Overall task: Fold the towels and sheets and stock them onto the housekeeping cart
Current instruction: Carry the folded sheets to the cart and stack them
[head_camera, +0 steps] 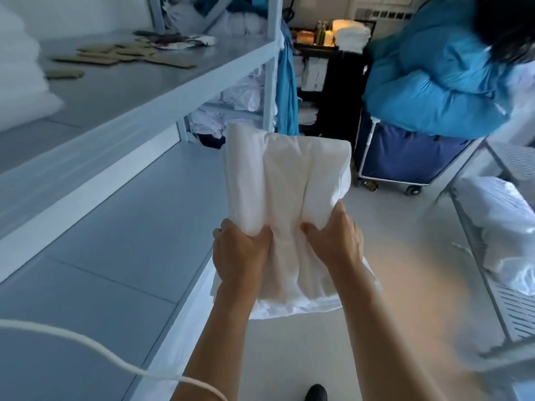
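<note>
A folded white sheet is held out in front of the person by both hands, above the floor beside the shelving.

The left hand grips the sheet's near left edge with the thumb pressed on top and fingers curled beneath; the right hand grips the near right edge the same way, bunching the cloth between them. Loose layers hang below the wrists. To the left runs a grey metal shelf unit carrying flat brown pieces and white linen. Ahead stands a dark housekeeping cart with stacked white towels on top, and next to it a blue laundry bin heaped with blue bedding.
</note>
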`<state>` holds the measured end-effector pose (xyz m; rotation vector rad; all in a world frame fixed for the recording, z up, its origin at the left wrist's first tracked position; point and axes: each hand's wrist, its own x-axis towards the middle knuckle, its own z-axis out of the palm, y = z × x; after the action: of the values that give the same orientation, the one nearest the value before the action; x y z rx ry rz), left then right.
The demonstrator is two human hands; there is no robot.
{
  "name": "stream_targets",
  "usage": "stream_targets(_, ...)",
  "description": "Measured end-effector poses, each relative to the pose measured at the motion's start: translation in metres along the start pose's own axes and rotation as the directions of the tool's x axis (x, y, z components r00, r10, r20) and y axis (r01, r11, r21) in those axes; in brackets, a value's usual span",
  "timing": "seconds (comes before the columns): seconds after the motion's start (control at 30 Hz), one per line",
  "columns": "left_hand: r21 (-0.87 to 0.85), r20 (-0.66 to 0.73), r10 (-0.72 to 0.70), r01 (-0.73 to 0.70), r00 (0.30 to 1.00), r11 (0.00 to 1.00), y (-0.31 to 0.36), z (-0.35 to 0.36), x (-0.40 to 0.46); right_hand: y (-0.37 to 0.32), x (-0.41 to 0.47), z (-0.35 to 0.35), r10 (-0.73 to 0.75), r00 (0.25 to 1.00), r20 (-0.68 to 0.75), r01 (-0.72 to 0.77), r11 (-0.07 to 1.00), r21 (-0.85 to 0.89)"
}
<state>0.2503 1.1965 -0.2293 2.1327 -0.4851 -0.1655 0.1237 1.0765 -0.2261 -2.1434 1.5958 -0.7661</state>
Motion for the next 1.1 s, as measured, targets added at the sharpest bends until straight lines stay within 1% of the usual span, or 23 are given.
stream_targets(0.13, -0.016, 0.052, 0.058, -0.057, 0.997, 0.998, 0.041, 0.043, 0.002, 0.035, 0.041, -0.023, 0.041, 0.997, -0.07, -0.042, 0.999, -0.017)
stream_targets(0.27, -0.045, 0.071, 0.108, -0.105, 0.992, 0.993, 0.079, 0.089, 0.008, 0.067, 0.087, -0.038, 0.064, 0.992, -0.105, -0.066, 0.998, -0.011)
stream_targets(0.43, -0.001, 0.102, 0.105, -0.105, 0.989, 0.994, 0.125, 0.148, 0.02, 0.109, 0.149, -0.043, 0.106, 0.99, -0.094, -0.102, 0.994, 0.046)
stream_targets(0.67, 0.054, 0.144, 0.119, -0.128, 0.982, 0.99, 0.164, 0.222, 0.021, 0.168, 0.204, -0.042, 0.173, 0.981, -0.085, -0.165, 0.982, 0.096)
stream_targets(0.77, 0.072, 0.166, 0.134, -0.147, 0.977, 0.986, 0.178, 0.244, 0.029, 0.182, 0.223, -0.043, 0.197, 0.977, -0.087, -0.187, 0.977, 0.104)
stream_targets(0.9, 0.088, 0.152, 0.182, -0.197, 0.971, 0.977, 0.197, 0.276, 0.046, 0.194, 0.252, -0.04, 0.234, 0.967, -0.105, -0.222, 0.969, 0.113)
stream_targets(1.1, 0.091, 0.206, 0.249, -0.272, 0.946, 0.958, 0.228, 0.329, 0.083, 0.205, 0.308, -0.033, 0.282, 0.94, -0.191, -0.272, 0.959, 0.076)
